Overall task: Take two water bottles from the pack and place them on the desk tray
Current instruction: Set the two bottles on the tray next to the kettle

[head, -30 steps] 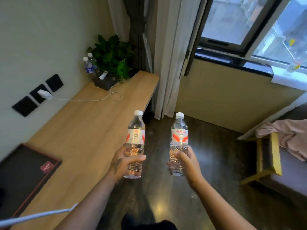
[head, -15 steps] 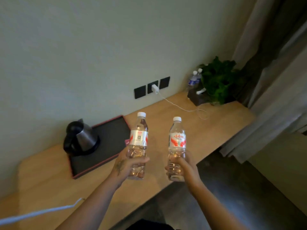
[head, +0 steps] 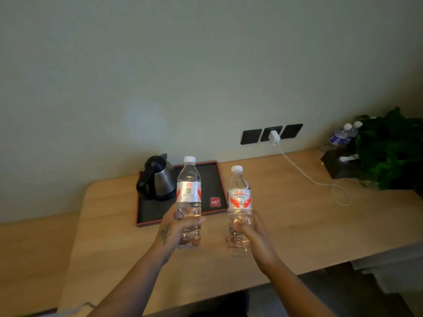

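Nearest, the left hand is gripping one clear plastic water bottle with a white cap and the right hand another — both upright, hovering just before the black red-rimmed tray, where a steel kettle is sitting.

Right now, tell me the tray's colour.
Black with a red rim, tray, in the head view.
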### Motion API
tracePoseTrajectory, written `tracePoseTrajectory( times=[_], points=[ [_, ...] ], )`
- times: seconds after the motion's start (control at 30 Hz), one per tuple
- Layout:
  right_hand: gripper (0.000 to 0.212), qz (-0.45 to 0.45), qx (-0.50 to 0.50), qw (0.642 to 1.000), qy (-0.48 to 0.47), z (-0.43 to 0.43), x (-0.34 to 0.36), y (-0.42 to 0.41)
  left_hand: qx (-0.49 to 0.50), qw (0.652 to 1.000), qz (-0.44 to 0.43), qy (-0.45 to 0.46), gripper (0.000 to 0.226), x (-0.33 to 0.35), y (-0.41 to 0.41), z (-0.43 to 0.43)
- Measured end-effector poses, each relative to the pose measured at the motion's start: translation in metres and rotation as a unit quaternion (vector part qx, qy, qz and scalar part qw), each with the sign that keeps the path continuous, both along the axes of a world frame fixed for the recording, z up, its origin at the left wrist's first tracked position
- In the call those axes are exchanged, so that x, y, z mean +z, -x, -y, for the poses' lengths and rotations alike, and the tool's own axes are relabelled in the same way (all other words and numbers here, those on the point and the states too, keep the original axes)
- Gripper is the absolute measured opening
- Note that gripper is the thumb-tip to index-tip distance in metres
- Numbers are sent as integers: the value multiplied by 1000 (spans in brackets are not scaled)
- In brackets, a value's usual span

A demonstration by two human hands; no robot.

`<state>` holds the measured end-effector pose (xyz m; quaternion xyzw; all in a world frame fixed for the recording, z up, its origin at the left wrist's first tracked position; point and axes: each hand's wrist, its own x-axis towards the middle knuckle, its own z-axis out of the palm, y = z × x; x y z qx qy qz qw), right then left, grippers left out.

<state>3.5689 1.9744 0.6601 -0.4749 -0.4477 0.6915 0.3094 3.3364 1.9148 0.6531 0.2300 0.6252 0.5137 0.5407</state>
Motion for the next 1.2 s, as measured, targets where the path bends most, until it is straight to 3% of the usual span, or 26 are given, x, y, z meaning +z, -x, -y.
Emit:
tracePoseTrajectory(
  times=[0.23, 0.47, 0.7, 1.2],
  points=[
    [73, -7, 48, 999, 18, -58, -18, -28, 46, 999, 9, 10, 59, -4, -33, -31],
    [63, 5, 96, 995, 28, -103, -40, -30, 85, 996, -14, 3, 52, -4, -42, -51],
    [54, 28, 116, 993, 14, -123, -47, 0, 57, 997, -55, 6, 45, -15, -30, -69],
    [86, 75, 209, 954, -204, -275, -104, 101, 14, 986, -150, -67, 73, -93, 52, -220]
  ],
)
